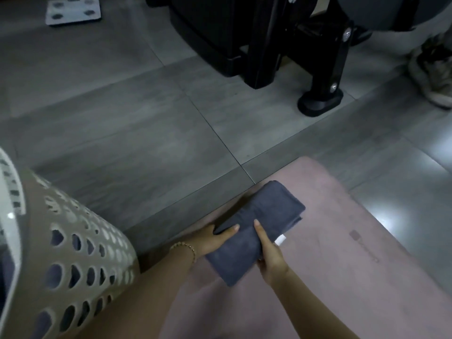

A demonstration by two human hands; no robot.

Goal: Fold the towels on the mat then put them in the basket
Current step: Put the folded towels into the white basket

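1. Both hands, left hand [217, 237] and right hand [270, 255], are gripping the folded towel [261, 216], which is lying on the mat [342, 253];
2. lifting it towards the basket [97, 228] is probably risking the folds slipping open, since both grips are sitting at its near end.

basket [73, 253] cut off left | shoe [435, 77] cut off right | mat print [367, 250] unreadable
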